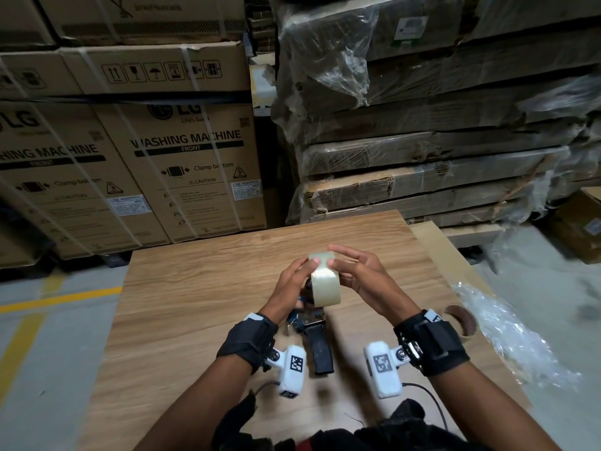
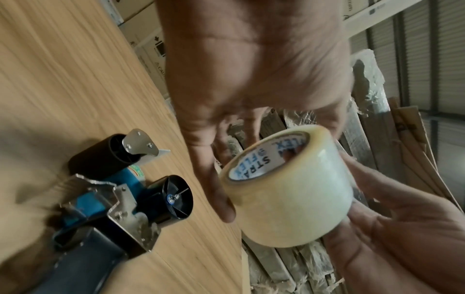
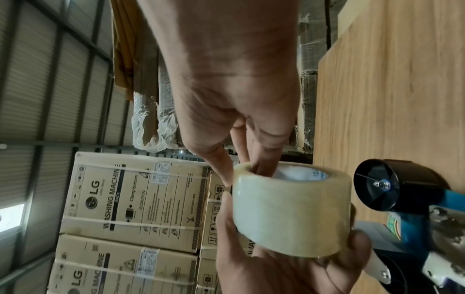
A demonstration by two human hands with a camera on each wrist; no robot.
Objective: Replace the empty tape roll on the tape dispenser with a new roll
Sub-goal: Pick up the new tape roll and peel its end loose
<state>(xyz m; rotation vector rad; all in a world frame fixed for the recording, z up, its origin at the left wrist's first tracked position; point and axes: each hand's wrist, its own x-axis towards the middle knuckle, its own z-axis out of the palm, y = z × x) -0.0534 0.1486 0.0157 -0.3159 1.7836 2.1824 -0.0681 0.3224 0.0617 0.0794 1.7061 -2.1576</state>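
A new roll of clear tape is held in the air above the table, between both hands. My left hand cups it from the left, thumb and fingers round its outside. My right hand pinches the roll's wall, with fingers inside the core and thumb outside. The blue and black tape dispenser lies on the wooden table just below the hands. Its black spindle is bare.
An empty brown cardboard core lies on the table by my right wrist, next to crumpled clear plastic wrap at the right edge. Stacked washing machine cartons and wrapped flat boxes stand behind the table.
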